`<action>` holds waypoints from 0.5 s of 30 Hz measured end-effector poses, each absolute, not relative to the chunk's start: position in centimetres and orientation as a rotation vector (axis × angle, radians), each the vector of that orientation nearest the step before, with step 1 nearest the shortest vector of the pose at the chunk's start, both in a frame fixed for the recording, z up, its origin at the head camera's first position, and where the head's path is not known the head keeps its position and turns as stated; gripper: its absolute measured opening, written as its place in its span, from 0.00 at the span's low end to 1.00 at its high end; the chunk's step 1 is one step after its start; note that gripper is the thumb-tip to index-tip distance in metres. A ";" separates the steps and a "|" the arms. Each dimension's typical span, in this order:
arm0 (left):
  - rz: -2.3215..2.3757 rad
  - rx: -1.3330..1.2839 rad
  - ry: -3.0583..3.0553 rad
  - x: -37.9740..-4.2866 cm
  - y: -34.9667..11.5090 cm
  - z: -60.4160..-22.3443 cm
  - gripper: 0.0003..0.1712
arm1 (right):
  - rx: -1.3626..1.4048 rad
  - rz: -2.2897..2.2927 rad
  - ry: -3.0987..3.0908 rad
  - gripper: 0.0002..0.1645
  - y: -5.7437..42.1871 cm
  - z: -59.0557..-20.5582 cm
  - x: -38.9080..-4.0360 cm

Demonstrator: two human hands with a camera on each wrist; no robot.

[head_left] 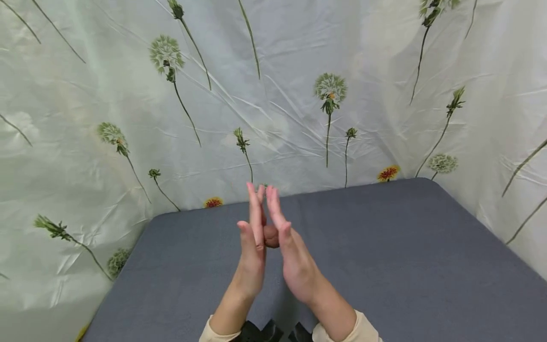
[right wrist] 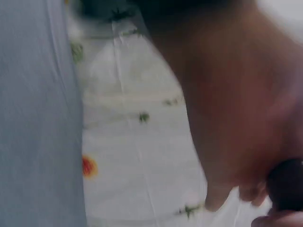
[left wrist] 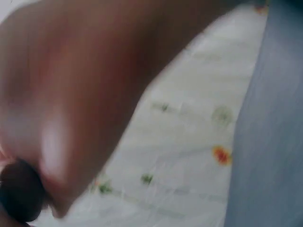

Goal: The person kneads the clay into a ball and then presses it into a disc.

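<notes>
A small brown ball, clay-like with a faint crease, is held between two flat palms in the head view. The left hand stands upright on its left side, fingers straight and pointing up. On the other side the right hand leans in with straight fingers, its fingertips close to those of the left. In the left wrist view the ball shows dark at the lower left corner, beside the blurred palm. The right wrist view has the ball at its right edge, partly cut off.
A grey cloth-covered table spreads beneath the hands. Behind it hangs a pale curtain printed with dandelions and flowers. Cream sleeves and black wrist straps show at the bottom edge.
</notes>
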State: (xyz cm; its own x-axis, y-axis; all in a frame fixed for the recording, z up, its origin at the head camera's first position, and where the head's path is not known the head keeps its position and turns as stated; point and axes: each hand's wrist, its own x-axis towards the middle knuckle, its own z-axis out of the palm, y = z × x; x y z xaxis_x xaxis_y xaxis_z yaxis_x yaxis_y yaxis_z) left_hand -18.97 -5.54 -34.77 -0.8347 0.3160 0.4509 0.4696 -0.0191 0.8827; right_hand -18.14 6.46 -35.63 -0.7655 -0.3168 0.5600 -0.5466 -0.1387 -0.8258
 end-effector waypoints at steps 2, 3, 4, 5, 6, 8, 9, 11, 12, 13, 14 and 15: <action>-1.926 -0.946 -2.115 -18.3 -4.5 -35.0 0.47 | 0.969 2.107 -1.896 0.48 7.5 -35.5 -19.0; -1.899 -0.984 -2.110 -18.0 -4.2 -35.0 0.47 | 0.969 2.159 -1.877 0.50 7.8 -35.6 -19.3; -1.884 -1.018 -2.089 -17.8 -4.0 -34.9 0.47 | 0.983 2.201 -1.863 0.51 8.0 -35.6 -19.6; -1.875 -1.032 -2.069 -17.6 -4.1 -34.7 0.47 | 1.007 2.241 -1.850 0.52 7.9 -35.7 -19.7; -1.861 -1.020 -2.054 -17.6 -4.2 -34.4 0.47 | 1.033 2.269 -1.851 0.53 7.7 -35.9 -19.7; -1.843 -0.949 -2.030 -17.8 -5.0 -33.8 0.48 | 1.088 2.275 -1.889 0.51 6.9 -36.2 -19.4; -1.852 -0.894 -2.022 -18.1 -5.6 -33.5 0.49 | 1.103 2.263 -1.920 0.50 6.3 -36.4 -19.1; -1.869 -0.787 -2.037 -18.8 -6.6 -33.3 0.49 | 1.112 2.202 -1.982 0.46 5.3 -36.6 -18.4; -1.879 -0.748 -2.055 -19.1 -6.9 -33.4 0.49 | 1.106 2.168 -2.002 0.44 5.1 -36.7 -18.0; -1.894 -0.720 -2.077 -19.4 -7.1 -33.5 0.48 | 1.089 2.131 -2.010 0.42 4.9 -36.7 -17.8; -1.909 -0.705 -2.101 -19.5 -7.1 -33.7 0.47 | 1.070 2.089 -2.004 0.41 5.0 -36.6 -17.6; -1.924 -0.717 -2.118 -19.7 -6.8 -34.0 0.47 | 1.049 2.056 -1.989 0.41 5.3 -36.5 -17.7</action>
